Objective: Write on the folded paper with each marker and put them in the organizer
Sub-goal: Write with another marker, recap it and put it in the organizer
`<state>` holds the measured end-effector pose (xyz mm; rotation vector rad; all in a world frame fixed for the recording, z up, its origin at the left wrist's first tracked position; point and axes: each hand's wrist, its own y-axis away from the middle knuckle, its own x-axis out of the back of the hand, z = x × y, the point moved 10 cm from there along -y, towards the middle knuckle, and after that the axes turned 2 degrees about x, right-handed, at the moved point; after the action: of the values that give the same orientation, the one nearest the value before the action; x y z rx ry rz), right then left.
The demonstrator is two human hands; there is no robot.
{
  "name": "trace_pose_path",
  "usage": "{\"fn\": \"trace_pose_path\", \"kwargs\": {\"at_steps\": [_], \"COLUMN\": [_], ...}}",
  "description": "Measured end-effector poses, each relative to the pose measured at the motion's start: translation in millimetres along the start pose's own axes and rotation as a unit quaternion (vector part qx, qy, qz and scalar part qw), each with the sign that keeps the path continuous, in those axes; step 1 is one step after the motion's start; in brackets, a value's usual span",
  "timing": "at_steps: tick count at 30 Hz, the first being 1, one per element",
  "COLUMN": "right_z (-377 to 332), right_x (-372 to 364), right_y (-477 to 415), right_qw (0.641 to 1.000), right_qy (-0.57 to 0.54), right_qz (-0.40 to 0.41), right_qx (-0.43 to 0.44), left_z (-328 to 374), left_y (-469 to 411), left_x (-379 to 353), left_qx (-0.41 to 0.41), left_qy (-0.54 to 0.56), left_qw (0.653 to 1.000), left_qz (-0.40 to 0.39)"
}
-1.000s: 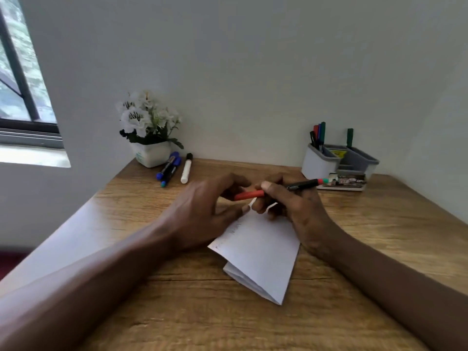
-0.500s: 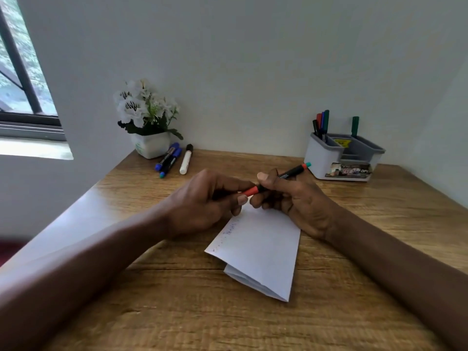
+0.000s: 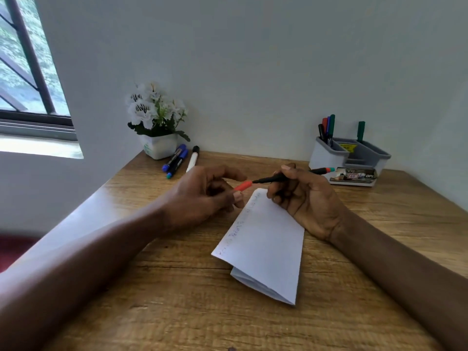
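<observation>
Hands both closed w/ one marker betw. them: left hand (image 3: 202, 196) pinches red cap (image 3: 243, 186), right hand (image 3: 304, 198) grips black marker (image 3: 273, 178) barrel, above folded paper (image 3: 266, 247) mid tabletop (image 3: 152, 312). 3 markers (image 3: 181, 159) lie at back-left corner by 1 flower pot (image 3: 159, 148). Organizer (image 3: 329, 155) at back-right corner holds approx. 5 pens. Front tabletop has open room.
</observation>
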<state>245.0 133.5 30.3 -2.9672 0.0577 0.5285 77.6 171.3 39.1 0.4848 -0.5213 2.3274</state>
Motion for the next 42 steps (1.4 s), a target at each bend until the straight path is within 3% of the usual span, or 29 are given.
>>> {"fn": "trace_pose_path", "kwargs": {"at_steps": [4, 7, 9, 11, 14, 17, 18, 23, 27, 29, 30, 31, 33, 35, 38, 42], "right_z": [-3, -13, -24, -30, -12, 1, 2, -4, -5, -15, -21, -26, -21, -7, 1, 7], "right_x": [5, 4, -4, -21, -38, -33, -32, -20, -16, -23, -26, -26, -23, -33, -46, -43], "right_y": [1, 6, 13, 22, 40, 51, 50, 37, 36, 39, 41, 43, 41, 41, 46, 44], "right_qw": [0.999, 0.981, 0.933, 0.882, 0.834, 0.759, 0.749, 0.757, 0.745, 0.741, 0.757, 0.798, 0.903, 0.953, 0.951, 0.939], "right_qy": [0.028, 0.176, 0.334, 0.438, 0.513, 0.618, 0.631, 0.63, 0.646, 0.642, 0.616, 0.562, 0.403, 0.287, 0.283, 0.328], "right_qz": [0.014, 0.038, 0.036, -0.031, -0.162, -0.177, -0.175, -0.141, -0.122, -0.103, -0.087, -0.068, -0.04, -0.069, -0.113, -0.108], "right_qx": [0.03, 0.078, 0.132, 0.17, 0.126, 0.103, 0.104, 0.101, 0.114, 0.168, 0.197, 0.207, 0.141, 0.069, 0.05, 0.006], "left_z": [7, 5, 2, -1, -6, -14, -16, -27, -25, -25, -25, -24, -23, -22, -21, -24], "left_y": [3, 5, 4, 0, -2, 1, 4, 13, 15, 16, 16, 15, 14, 13, 11, 9], "left_x": [29, 35, 34, 31, 28, 26, 25, 9, 10, 10, 9, 9, 9, 8, 9, 8], "left_qx": [-0.033, -0.016, 0.002, 0.016, 0.038, 0.078, 0.093, 0.155, 0.168, 0.169, 0.168, 0.166, 0.162, 0.159, 0.151, 0.148], "left_qy": [-0.216, -0.291, -0.331, -0.36, -0.388, -0.394, -0.384, -0.329, -0.31, -0.307, -0.306, -0.305, -0.305, -0.306, -0.302, -0.297], "left_qw": [0.966, 0.942, 0.93, 0.922, 0.913, 0.912, 0.916, 0.931, 0.936, 0.936, 0.937, 0.938, 0.938, 0.938, 0.941, 0.942], "left_qz": [0.139, 0.164, 0.162, 0.145, 0.118, 0.087, 0.074, -0.021, -0.025, -0.027, -0.027, -0.026, -0.023, -0.026, -0.027, -0.036]}}
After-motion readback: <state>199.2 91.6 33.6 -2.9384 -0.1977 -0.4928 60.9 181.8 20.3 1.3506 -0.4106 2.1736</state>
